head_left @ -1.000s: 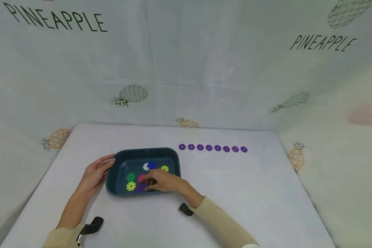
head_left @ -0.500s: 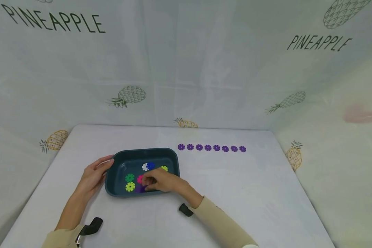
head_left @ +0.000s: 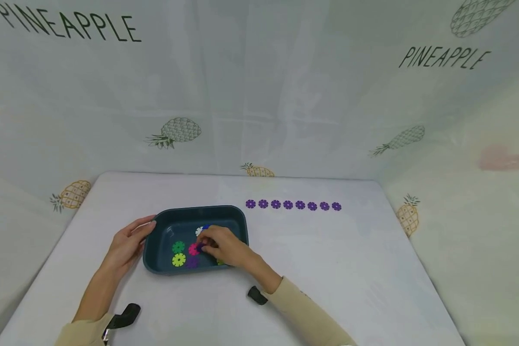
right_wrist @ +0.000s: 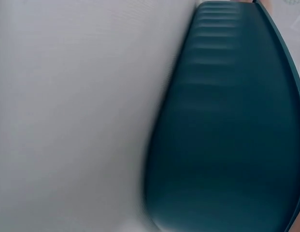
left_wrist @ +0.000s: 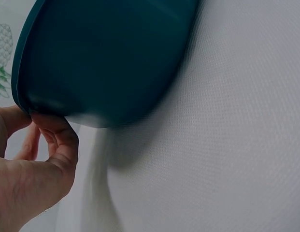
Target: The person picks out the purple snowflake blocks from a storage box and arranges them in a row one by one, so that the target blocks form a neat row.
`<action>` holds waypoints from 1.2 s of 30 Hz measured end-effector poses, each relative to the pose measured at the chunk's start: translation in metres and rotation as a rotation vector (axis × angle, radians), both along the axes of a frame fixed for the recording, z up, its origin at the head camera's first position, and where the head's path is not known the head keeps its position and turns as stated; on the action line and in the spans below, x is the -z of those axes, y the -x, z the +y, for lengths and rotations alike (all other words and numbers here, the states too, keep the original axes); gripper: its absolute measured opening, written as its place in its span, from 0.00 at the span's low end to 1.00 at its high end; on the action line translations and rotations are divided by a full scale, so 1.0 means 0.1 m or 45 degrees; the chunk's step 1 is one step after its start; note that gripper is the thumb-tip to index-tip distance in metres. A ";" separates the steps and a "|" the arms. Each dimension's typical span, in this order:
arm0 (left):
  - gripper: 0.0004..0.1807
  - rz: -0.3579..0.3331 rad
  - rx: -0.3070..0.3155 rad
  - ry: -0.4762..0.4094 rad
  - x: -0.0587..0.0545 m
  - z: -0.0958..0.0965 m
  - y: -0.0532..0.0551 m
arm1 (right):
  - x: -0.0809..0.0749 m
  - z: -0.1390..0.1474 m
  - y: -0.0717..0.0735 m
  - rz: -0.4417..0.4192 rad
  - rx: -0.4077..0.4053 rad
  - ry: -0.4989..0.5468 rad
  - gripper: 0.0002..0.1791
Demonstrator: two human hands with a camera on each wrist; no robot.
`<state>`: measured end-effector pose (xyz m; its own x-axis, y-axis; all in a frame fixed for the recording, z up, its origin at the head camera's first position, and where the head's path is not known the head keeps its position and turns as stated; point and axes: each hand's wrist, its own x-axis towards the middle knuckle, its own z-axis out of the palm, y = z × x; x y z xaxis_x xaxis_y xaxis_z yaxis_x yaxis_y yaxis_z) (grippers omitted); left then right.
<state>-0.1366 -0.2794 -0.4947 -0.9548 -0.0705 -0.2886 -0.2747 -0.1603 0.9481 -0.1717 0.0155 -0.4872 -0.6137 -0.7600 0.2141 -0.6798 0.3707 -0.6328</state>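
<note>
A dark teal tray (head_left: 160, 240) lies on the white table. My left hand (head_left: 127, 245) grips the rim at its left end; the left wrist view shows the thumb and fingers of that hand (left_wrist: 43, 164) at the rim. Over the tray's inside, my right hand (head_left: 227, 245) pinches a purple flower-shaped disc (head_left: 200, 247) between thumb and fingers. Near it in the tray lie a pink disc (head_left: 193, 249), another purple one, a green disc (head_left: 179, 247) and a yellow disc (head_left: 179, 260). A white disc (head_left: 199, 231) and a blue one are partly hidden by the right hand.
Several purple discs (head_left: 288, 204) form a straight row on the table, right of the tray and toward the back edge. A white curtain (head_left: 259, 96) printed with pineapples hangs behind the table (head_left: 350, 269). Black camera mounts (head_left: 127, 315) show at both wrists.
My right hand has taken hold of a purple disc and shifted slightly up off the tray's front side. Another purple disc shows below it. My left hand keeps its grip on the tray.
</note>
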 end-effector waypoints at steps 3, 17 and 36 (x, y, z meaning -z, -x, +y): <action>0.13 0.005 -0.002 -0.013 0.00 -0.01 0.00 | 0.00 0.00 -0.02 0.038 0.057 0.066 0.09; 0.16 -0.028 0.010 0.103 -0.06 -0.01 0.00 | 0.01 0.02 -0.08 0.177 0.259 0.513 0.08; 0.24 -0.081 0.036 0.312 -0.09 0.02 0.00 | -0.03 0.47 0.16 -0.219 0.665 0.886 0.12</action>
